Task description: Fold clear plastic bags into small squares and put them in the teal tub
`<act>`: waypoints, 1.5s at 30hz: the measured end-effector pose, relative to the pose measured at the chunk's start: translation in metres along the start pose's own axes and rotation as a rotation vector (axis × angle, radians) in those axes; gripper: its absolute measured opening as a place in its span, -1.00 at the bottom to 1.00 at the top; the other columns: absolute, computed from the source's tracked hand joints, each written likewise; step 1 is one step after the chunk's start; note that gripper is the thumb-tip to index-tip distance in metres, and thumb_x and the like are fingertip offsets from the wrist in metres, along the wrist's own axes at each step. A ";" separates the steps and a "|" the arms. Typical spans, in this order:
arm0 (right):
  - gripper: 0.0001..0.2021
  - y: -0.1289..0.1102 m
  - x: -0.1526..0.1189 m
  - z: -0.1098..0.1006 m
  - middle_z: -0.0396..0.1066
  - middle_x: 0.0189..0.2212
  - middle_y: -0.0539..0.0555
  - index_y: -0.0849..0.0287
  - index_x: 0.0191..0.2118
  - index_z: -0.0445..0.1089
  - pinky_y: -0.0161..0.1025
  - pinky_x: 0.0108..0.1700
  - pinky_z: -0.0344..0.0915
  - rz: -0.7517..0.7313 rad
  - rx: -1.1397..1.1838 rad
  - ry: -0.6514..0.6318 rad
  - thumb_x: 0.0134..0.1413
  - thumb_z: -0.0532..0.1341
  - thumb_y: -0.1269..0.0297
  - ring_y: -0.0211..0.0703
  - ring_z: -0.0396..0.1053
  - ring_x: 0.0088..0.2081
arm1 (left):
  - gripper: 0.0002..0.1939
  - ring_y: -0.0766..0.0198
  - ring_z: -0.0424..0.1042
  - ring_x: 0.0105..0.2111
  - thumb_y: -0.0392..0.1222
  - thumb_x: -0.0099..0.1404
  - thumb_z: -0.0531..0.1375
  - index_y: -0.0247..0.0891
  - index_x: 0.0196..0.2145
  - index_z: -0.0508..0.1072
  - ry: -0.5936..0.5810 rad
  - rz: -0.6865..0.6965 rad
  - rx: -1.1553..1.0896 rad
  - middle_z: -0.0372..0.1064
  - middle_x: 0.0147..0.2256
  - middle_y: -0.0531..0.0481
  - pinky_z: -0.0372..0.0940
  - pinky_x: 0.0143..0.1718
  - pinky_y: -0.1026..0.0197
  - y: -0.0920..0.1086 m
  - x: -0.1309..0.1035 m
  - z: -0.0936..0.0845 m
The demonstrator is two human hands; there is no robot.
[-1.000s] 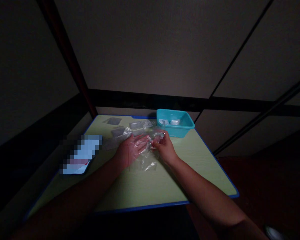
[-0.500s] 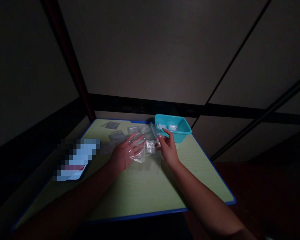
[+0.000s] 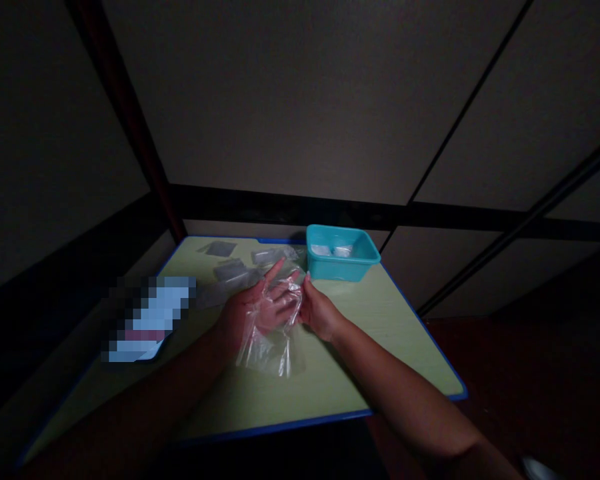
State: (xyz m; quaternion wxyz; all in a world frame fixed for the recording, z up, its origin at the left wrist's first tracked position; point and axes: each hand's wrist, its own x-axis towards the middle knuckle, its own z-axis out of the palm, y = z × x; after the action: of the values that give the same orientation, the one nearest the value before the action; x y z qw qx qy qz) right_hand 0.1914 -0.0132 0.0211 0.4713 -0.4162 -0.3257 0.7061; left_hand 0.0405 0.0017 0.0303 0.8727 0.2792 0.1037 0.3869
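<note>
A crinkled clear plastic bag lies over the palm of my left hand and hangs down toward the table. The fingers of my left hand are spread and show through the film. My right hand pinches the bag's right side, thumb up, close beside the left fingertips. Behind my left hand, flat grey translucent packets lie on the table, with another one farther back. A clear packet lies just beyond my fingers.
A turquoise basket with clear and white items inside stands at the table's back right. A blurred-out phone-like device lies at the left. The table has a blue edge, with a wall behind.
The bag has spread over my left palm and now hangs lower toward me. My right hand has moved left and down, away from the basket, and closed on the bag's side.
</note>
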 end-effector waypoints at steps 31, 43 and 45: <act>-0.54 -0.043 -0.004 -0.030 0.48 -0.48 0.04 0.18 -0.21 0.34 -0.25 -0.60 0.28 -0.657 -0.128 0.354 0.08 0.11 -0.17 -0.25 0.30 -0.67 | -0.39 -0.06 0.43 -0.02 -0.02 0.28 0.02 -0.17 0.26 0.13 0.227 0.137 0.121 0.39 0.04 -0.24 0.32 -0.07 -0.13 0.021 0.005 -0.011; -0.46 -0.049 -0.007 -0.034 0.43 -0.59 0.05 0.21 -0.31 0.40 -0.24 -0.51 0.33 -0.325 -0.180 0.055 0.00 0.12 -0.26 -0.18 0.39 -0.58 | -0.43 -0.04 0.34 0.05 0.13 0.34 -0.15 -0.27 -0.11 0.50 0.293 0.025 0.114 0.38 0.07 -0.11 0.29 -0.05 -0.05 0.023 0.007 -0.012; -0.50 -0.049 -0.009 -0.032 0.48 -0.53 0.06 0.20 -0.28 0.40 -0.26 -0.47 0.35 -0.306 -0.182 0.036 -0.08 0.23 -0.20 -0.16 0.44 -0.52 | -0.45 -0.01 0.32 0.08 0.10 0.34 -0.13 -0.28 -0.11 0.50 0.302 0.091 0.134 0.35 0.10 -0.07 0.29 -0.03 -0.01 0.023 0.007 -0.011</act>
State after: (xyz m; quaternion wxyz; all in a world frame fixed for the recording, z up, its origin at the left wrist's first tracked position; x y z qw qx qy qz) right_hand 0.2409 -0.0024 0.0513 0.5395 -0.4153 -0.4391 0.5862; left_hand 0.0268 0.0243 0.0346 0.8083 0.2798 0.2464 0.4558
